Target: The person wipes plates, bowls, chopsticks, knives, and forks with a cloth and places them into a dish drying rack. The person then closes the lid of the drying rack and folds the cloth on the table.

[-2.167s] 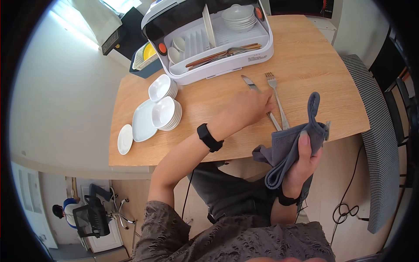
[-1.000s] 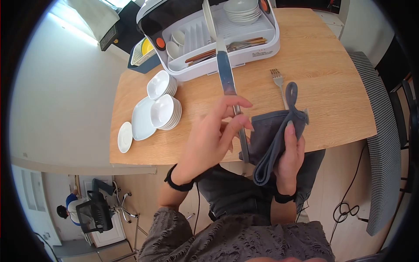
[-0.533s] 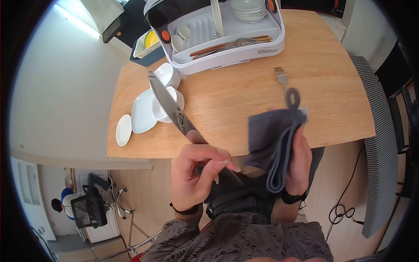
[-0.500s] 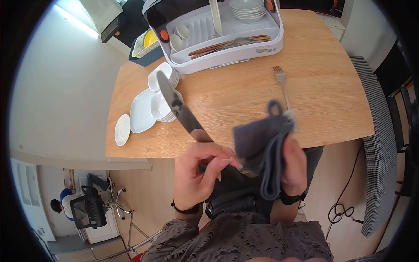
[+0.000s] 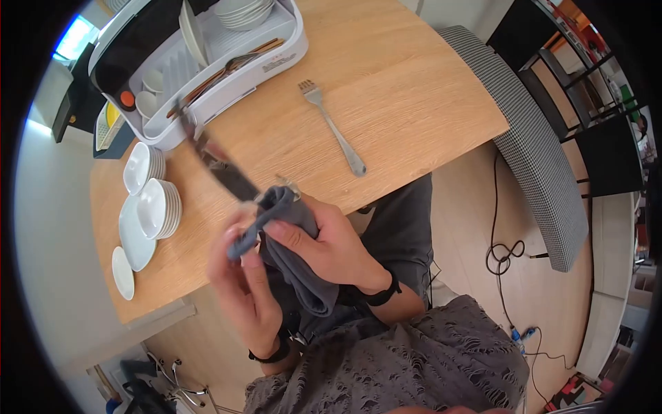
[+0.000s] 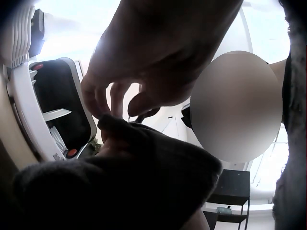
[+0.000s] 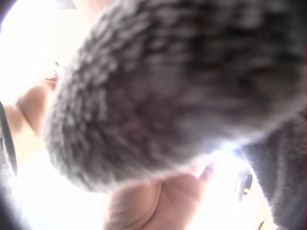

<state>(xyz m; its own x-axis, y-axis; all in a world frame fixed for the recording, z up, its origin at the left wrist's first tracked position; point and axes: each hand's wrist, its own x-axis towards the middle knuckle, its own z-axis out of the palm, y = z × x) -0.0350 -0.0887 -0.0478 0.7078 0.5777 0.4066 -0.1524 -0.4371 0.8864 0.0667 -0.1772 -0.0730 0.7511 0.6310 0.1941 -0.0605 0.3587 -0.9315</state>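
Observation:
In the head view my left hand [image 5: 245, 286] pinches a table knife [image 5: 222, 169] near its handle end, low in front of the table edge. The knife's blade slants up and to the left, blurred. My right hand [image 5: 338, 252] grips a folded grey cloth [image 5: 303, 279], thumb on top, and its upper end is bunched against the knife and the left fingers. The knife's handle is hidden by cloth and fingers. Dark cloth [image 6: 148, 167] fills the lower left wrist view; fuzzy cloth [image 7: 168, 96] covers most of the right wrist view. A fork [image 5: 334, 131] lies on the table.
A white dish box [image 5: 283, 55] with dishes, spoons and chopsticks stands at the back left. Stacked white bowls [image 5: 157, 207], a pale plate [image 5: 129, 231] and a small saucer [image 5: 123, 272] sit at the table's left. A checked bench [image 5: 524, 138] stands at the right.
My left hand has picked the knife up off the table, beside the fork. My right hand has brought the cloth left against the knife. The head view has swung right.

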